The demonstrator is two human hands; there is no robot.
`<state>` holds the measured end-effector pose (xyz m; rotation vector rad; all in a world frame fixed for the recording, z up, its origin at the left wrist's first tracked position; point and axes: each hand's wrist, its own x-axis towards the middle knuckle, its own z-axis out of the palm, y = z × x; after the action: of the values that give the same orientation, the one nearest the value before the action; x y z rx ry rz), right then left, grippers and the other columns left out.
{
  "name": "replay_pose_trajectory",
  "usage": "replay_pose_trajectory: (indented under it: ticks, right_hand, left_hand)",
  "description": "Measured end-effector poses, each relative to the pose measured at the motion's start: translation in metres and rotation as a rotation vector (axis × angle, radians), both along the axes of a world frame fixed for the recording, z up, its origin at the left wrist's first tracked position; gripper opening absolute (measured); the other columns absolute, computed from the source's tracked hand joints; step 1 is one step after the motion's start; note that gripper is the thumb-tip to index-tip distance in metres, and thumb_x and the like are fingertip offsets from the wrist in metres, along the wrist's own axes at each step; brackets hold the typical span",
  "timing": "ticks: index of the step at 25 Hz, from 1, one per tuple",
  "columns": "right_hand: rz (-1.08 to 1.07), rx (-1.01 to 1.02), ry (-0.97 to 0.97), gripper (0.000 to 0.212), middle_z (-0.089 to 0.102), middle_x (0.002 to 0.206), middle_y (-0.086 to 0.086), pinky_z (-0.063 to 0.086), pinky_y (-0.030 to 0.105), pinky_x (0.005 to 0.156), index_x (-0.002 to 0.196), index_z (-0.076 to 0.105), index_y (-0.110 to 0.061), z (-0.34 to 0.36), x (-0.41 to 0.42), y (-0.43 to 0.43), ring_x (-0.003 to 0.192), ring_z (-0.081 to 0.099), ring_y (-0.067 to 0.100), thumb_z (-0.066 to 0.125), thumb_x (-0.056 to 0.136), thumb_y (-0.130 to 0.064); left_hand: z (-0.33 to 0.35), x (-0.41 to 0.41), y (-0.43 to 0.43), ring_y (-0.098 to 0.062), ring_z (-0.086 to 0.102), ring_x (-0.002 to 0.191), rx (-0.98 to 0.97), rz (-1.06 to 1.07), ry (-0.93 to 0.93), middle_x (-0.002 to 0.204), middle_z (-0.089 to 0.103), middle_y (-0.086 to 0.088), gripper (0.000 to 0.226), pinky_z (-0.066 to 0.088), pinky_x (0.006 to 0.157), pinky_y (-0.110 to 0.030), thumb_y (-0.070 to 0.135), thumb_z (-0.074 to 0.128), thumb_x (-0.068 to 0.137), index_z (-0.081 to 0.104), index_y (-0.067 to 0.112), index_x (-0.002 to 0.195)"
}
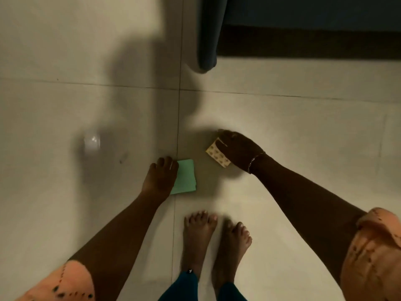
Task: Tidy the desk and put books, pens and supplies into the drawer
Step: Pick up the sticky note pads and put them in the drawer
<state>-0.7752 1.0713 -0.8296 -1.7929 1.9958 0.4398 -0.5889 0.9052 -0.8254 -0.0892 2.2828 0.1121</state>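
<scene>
The green pad, the larger of the two, looks light, thin and flexible, a plain mint rectangle that seems best lifted by one edge. The left hand has its fingers closed along the pad's left edge, low over the tiled floor. The smaller patterned pad, cream with dark dots, looks stiffer and light; the right hand wraps it, fingers curled over its top.

The left hand hides the green pad's near-left part. The right hand covers half the patterned pad. A clear object on the floor is blurred beyond telling.
</scene>
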Motion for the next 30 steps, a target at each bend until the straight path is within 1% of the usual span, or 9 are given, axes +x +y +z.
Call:
replay_pose_trajectory:
  ticks: [3, 8, 12, 14, 16, 19, 23, 27, 30]
  right_hand:
    - [-0.017, -0.07, -0.009, 0.039, 0.068, 0.105, 0.023, 0.056, 0.045, 0.075, 0.098, 0.068, -0.006, -0.021, -0.008, 0.002, 0.094, 0.067, 0.038, 0.073, 0.06, -0.015]
    - [-0.041, -0.034, 0.033, 0.049, 0.071, 0.091, 0.013, 0.055, 0.032, 0.063, 0.09, 0.072, -0.016, -0.026, -0.01, -0.004, 0.074, 0.069, 0.028, 0.085, 0.045, -0.03]
    - [-0.163, -0.036, 0.003, 0.051, 0.071, 0.085, 0.017, 0.051, 0.028, 0.043, 0.084, 0.072, -0.004, -0.022, 0.0, 0.009, 0.064, 0.068, 0.032, 0.088, 0.037, -0.016]
    - [-0.225, -0.05, -0.035, 0.056, 0.068, 0.091, 0.015, 0.051, 0.029, 0.05, 0.108, 0.064, -0.002, -0.003, -0.001, 0.011, 0.078, 0.067, 0.034, 0.083, 0.056, -0.012]
    - [-0.364, 0.004, -0.06, 0.062, 0.064, 0.105, 0.016, 0.05, 0.033, 0.067, 0.133, 0.043, -0.003, 0.02, 0.011, 0.022, 0.096, 0.061, 0.034, 0.067, 0.075, -0.008]
    - [-0.496, -0.068, -0.019, 0.058, 0.067, 0.07, 0.012, 0.045, 0.024, 0.044, 0.097, 0.069, -0.003, 0.081, 0.034, 0.032, 0.049, 0.062, 0.028, 0.082, 0.041, -0.006]
    - [-0.583, -0.136, -0.073, 0.035, 0.058, 0.057, 0.007, 0.033, 0.018, 0.034, 0.059, 0.063, -0.01, 0.197, 0.055, 0.051, 0.03, 0.048, 0.022, 0.075, 0.028, 0.003]
    - [-0.66, -0.238, -0.054, 0.042, 0.055, 0.049, 0.002, 0.026, 0.015, 0.03, 0.068, 0.057, -0.015, 0.321, 0.057, 0.067, 0.026, 0.046, 0.019, 0.073, 0.032, 0.0]
    - [-0.616, -0.409, 0.026, 0.022, 0.053, 0.044, 0.001, 0.013, 0.015, 0.033, 0.078, 0.039, -0.016, 0.418, 0.051, 0.068, 0.024, 0.044, 0.019, 0.038, 0.058, -0.008]
  left_hand:
    - [-0.015, -0.003, 0.005, -0.035, 0.064, 0.073, -0.042, -0.025, 0.126, 0.092, 0.066, -0.02, 0.076, 0.049, 0.054, -0.033, 0.023, 0.088, 0.036, 0.055, 0.002, 0.101]
    - [-0.024, -0.006, 0.006, -0.029, 0.061, 0.065, -0.078, 0.074, 0.127, 0.081, 0.064, -0.012, 0.081, 0.046, 0.052, -0.029, 0.028, 0.089, 0.029, 0.051, 0.006, 0.098]
    - [-0.015, -0.017, 0.003, -0.031, 0.061, 0.062, -0.108, 0.152, 0.072, 0.076, 0.064, -0.014, 0.036, 0.047, 0.046, -0.028, 0.018, 0.088, 0.038, 0.069, 0.01, 0.067]
    - [0.0, -0.017, 0.004, -0.032, 0.062, 0.09, -0.099, 0.314, 0.016, 0.104, 0.062, -0.015, 0.027, 0.053, 0.067, -0.036, 0.014, 0.07, 0.073, 0.067, 0.008, 0.099]
    - [0.026, -0.008, 0.011, -0.032, 0.057, 0.108, -0.028, 0.453, -0.033, 0.118, 0.058, -0.015, 0.035, 0.049, 0.085, -0.039, 0.01, 0.049, 0.088, 0.053, 0.007, 0.123]
    - [0.092, 0.003, 0.025, -0.033, 0.062, 0.099, 0.045, 0.55, 0.085, 0.108, 0.064, -0.017, 0.03, 0.048, 0.081, -0.039, 0.007, 0.048, 0.088, 0.056, 0.003, 0.117]
    - [0.214, 0.003, 0.053, -0.034, 0.066, 0.087, 0.181, 0.726, 0.267, 0.097, 0.067, -0.019, 0.021, 0.048, 0.071, -0.033, 0.003, 0.055, 0.085, 0.063, -0.001, 0.103]
    - [0.331, -0.015, 0.068, -0.029, 0.062, 0.1, 0.205, 0.658, 0.266, 0.11, 0.063, -0.013, 0.028, 0.046, 0.078, -0.029, 0.009, 0.052, 0.088, 0.058, 0.005, 0.114]
    - [0.413, -0.017, 0.056, -0.033, 0.064, 0.099, 0.213, 0.638, 0.389, 0.109, 0.065, -0.017, 0.03, 0.049, 0.081, -0.033, 0.003, 0.052, 0.084, 0.061, 0.003, 0.113]
